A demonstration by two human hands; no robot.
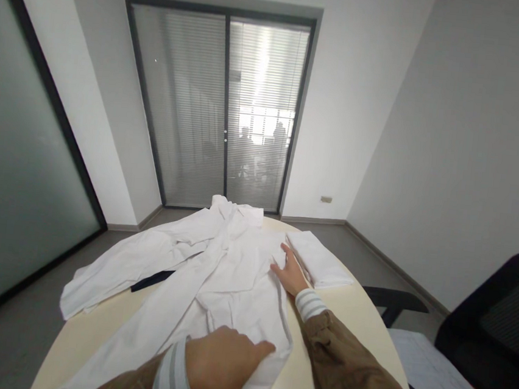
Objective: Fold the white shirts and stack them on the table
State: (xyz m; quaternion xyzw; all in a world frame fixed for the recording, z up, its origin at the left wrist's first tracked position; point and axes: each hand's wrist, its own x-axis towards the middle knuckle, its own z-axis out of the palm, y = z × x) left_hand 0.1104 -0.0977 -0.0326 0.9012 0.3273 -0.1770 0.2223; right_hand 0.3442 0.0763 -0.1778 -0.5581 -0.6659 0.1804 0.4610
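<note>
A white long-sleeved coat [234, 265] lies spread and wrinkled over the table, its collar at the far edge. My left hand [223, 365] is over its near part, back upward, with a finger stretched to the right and the thumb apart from it. The other fingers of that hand are mostly hidden. My right hand [292, 272] rests at the coat's right edge, thumb and fingers spread. Just beside it lies a folded white cloth [320, 261]. A dark navy strip [152, 281] shows from under the coat on the left.
The round cream table [341, 343] carries all this. At the right stands a black mesh chair [499, 327], with papers [439, 371] and something red beside it. A glass door with blinds [221, 111] is beyond the table, and a frosted panel [25, 153] is at the left.
</note>
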